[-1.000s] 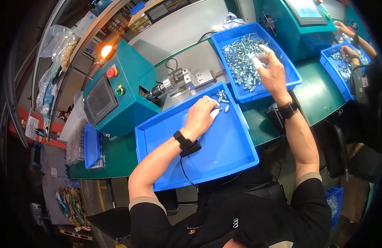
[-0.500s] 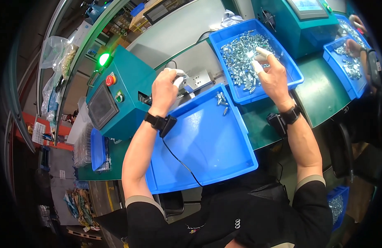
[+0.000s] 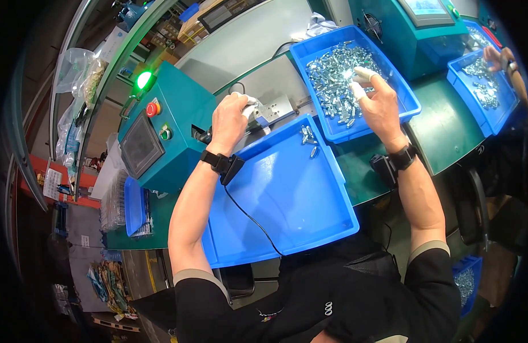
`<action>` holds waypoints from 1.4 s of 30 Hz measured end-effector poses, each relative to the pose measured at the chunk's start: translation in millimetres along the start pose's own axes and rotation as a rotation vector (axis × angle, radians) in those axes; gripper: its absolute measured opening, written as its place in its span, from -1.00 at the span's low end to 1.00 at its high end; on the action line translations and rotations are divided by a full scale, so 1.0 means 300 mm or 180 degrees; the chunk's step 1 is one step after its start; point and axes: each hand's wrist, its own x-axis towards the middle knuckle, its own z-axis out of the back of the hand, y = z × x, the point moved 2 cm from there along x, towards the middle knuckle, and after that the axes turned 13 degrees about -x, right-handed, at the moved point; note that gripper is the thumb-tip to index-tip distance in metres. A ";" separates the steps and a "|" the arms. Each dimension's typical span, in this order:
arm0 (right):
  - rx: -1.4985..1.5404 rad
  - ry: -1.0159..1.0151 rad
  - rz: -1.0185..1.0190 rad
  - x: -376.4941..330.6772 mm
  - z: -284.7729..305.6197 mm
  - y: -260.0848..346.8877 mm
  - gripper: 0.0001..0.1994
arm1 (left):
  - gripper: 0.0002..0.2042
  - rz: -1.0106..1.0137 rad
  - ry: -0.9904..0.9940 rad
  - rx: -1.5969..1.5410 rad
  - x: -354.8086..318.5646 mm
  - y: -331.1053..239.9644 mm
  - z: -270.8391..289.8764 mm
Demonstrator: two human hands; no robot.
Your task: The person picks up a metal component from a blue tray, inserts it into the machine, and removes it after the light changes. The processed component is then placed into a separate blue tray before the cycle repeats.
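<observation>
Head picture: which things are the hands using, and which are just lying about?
Seem in use:
metal parts
farther blue tray
nearer blue tray
left teal machine
metal fixture

Seem just lying about:
pale cloth
crumpled heap
plastic bags (hanging)

left hand (image 3: 228,122) and right hand (image 3: 380,107) stretch forward, both curled.

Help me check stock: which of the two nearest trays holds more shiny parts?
The blue tray under the right hand: its parts form a heap; the front tray has only a few, in one corner.
</observation>
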 end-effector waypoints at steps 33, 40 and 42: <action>0.0941 0.2478 0.0023 -0.087 -0.350 0.277 -0.35 | -0.77 -0.0736 0.0062 -0.0017 -0.401 -0.192 0.105; 0.1300 0.2959 -0.0043 -0.097 -0.453 0.306 -0.28 | -0.75 -0.0438 0.0043 -0.0483 -0.565 -0.232 0.196; 0.1259 0.2998 -0.0056 -0.098 -0.457 0.318 -0.28 | -0.76 -0.0389 0.0022 -0.0531 -0.601 -0.227 0.212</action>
